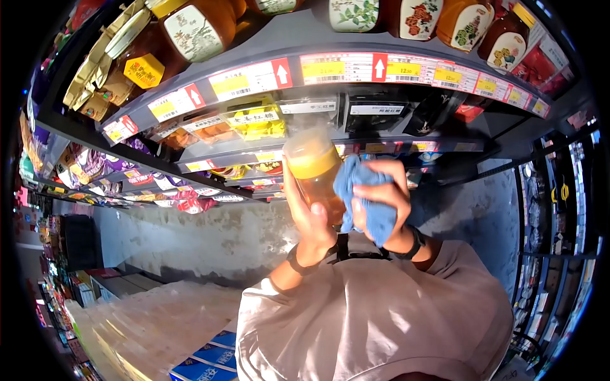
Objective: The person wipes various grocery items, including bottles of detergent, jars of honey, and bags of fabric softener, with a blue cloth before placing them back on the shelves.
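My left hand (310,224) grips a jar (320,188) of amber contents, probably honey, around its body. The jar has a yellow collar and a clear cap (307,143), and it leans slightly, cap end towards the shelves. Bunched in my right hand (393,195) is a blue cloth (364,185), pressed near or against the jar's right side; whether it touches is hard to tell. Both hands are in front of my chest, just below the shelf edge. The jar's lower part is partly hidden by my fingers and the cloth.
Honey jars (193,33) line the upper shelf, whose front edge carries price tags (333,69). Bagged goods (255,119) lie on the shelf below. More racks (548,214) stand at the right. Blue boxes (209,357) and a plastic-covered stack (157,314) are at the lower left.
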The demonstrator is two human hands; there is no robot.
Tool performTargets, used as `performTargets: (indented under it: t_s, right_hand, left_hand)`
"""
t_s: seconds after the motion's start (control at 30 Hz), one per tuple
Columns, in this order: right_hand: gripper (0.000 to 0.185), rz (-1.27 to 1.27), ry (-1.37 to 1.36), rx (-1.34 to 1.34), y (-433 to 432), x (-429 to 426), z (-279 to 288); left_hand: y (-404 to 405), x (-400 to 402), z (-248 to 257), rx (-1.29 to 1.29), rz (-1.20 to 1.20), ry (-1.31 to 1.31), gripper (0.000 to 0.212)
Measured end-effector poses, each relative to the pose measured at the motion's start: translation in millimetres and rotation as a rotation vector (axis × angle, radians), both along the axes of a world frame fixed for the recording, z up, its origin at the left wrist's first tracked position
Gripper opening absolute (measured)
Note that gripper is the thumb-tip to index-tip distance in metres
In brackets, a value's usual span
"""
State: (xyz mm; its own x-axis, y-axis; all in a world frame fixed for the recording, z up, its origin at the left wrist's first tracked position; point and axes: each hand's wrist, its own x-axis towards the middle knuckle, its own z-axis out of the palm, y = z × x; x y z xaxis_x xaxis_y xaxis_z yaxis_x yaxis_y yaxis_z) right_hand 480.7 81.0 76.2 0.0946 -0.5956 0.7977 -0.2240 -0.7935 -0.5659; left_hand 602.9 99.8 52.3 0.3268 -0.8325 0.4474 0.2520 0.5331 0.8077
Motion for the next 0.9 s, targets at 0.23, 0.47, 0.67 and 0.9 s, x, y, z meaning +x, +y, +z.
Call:
performTargets:
  t_s: [0.23, 0.47, 0.67, 0.9]
  right_hand:
    - [0.025, 0.185, 0.237, -0.306, -14, -8, 22]
    - [0.018, 0.173, -0.142, 0.073, -32, 9, 38]
    - [0.03, 0.166, -0.055, 0.054, 2, -2, 3]
    - [0.035, 0.184, 0.019, -0.252, 3, -12, 13]
  left_hand:
    - [7, 10, -2, 0.057, -0.078, -0.145, 0.098]
    - [14, 0, 10, 0.031, -0.059, 0.047, 0.094]
    - [21, 12, -5, 0.117, -0.168, 0.215, 0.078]
    - [18, 8, 2, 0.212, -0.341, 0.152, 0.086]
